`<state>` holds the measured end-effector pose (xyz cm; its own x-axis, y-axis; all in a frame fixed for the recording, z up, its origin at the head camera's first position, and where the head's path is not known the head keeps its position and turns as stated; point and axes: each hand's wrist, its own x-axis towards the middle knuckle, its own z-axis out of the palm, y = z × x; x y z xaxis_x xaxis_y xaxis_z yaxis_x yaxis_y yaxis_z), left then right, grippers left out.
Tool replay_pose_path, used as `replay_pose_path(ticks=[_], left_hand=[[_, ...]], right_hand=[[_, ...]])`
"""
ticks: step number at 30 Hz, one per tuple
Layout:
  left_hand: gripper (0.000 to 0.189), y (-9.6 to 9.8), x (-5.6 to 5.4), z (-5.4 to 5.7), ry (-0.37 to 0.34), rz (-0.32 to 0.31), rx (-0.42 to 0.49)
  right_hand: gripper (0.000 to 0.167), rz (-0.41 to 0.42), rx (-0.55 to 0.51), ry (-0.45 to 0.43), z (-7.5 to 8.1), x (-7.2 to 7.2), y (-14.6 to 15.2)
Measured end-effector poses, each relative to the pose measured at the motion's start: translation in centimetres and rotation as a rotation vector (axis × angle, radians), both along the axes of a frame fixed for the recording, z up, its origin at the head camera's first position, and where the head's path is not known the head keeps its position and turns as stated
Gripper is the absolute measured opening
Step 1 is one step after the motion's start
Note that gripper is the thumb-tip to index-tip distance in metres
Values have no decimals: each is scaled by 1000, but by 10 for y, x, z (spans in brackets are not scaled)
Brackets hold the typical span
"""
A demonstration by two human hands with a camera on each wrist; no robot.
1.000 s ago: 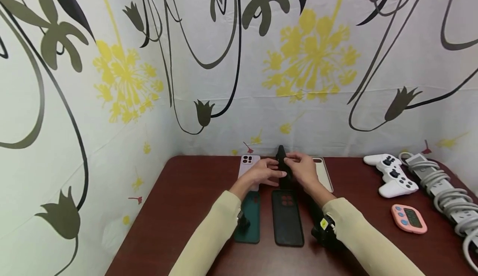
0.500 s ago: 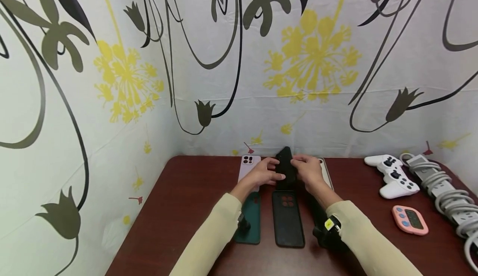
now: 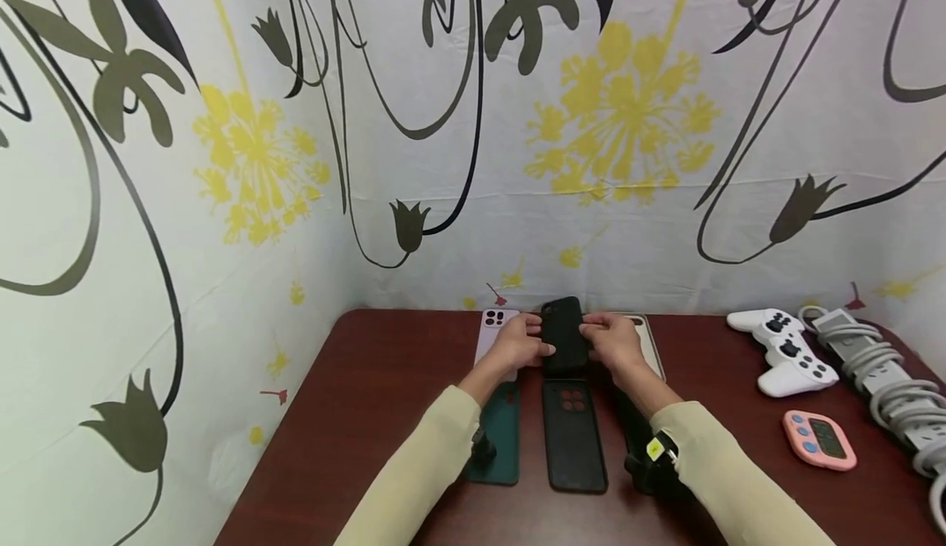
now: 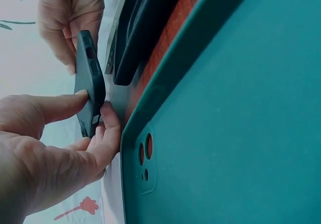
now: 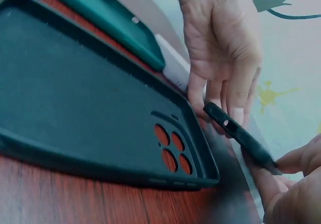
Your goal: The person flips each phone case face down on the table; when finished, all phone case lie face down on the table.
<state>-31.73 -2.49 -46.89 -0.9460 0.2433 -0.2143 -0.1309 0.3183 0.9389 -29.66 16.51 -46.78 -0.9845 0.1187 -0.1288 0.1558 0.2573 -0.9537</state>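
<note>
Between both hands a black phone case (image 3: pixel 564 335) is held up near the table's back edge, its flat face toward the head camera. My left hand (image 3: pixel 517 344) pinches its left side, with the thumb on one face in the left wrist view. The right hand (image 3: pixel 615 344) grips the opposite side. Cutouts show along the case's edge (image 4: pixel 91 78). Just in front lies another black phone case (image 3: pixel 575 439), hollow side up, with several round camera holes. A teal phone case (image 3: pixel 497 435) lies beneath the left wrist; a lilac case (image 3: pixel 489 334) is partly hidden behind the left hand.
A pale case (image 3: pixel 649 349) lies behind the right hand. A dark case (image 3: pixel 630 419) is mostly covered by the right forearm. Farther right are a white game controller (image 3: pixel 785 351), a pink timer (image 3: pixel 819 440) and a power strip (image 3: pixel 883 373) with coiled cord. Patterned fabric (image 3: pixel 443 275) hangs behind the table.
The held black phone case has turned from edge-on to showing its broad face. My right hand has shifted slightly right, and both hands still hold it.
</note>
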Motion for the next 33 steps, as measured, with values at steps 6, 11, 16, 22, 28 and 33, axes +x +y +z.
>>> replay_pose_path(ticks=[6, 11, 16, 22, 28, 33], left_hand=[[62, 9, 5, 1, 106, 23, -150], [62, 13, 8, 2, 178, 21, -310], [61, 14, 7, -1, 279, -1, -437], [60, 17, 4, 0, 344, -14, -513], [60, 18, 6, -1, 358, -16, -602], [59, 24, 6, -1, 366, -41, -648]], right_hand=[[38, 25, 274, 27, 0, 3, 4], [39, 82, 457, 84, 2, 5, 2], [39, 113, 575, 148, 1, 3, -1], [24, 152, 685, 158, 2, -3, -3], [42, 179, 719, 123, 3, -5, -8], [39, 172, 743, 120, 0, -4, -5]])
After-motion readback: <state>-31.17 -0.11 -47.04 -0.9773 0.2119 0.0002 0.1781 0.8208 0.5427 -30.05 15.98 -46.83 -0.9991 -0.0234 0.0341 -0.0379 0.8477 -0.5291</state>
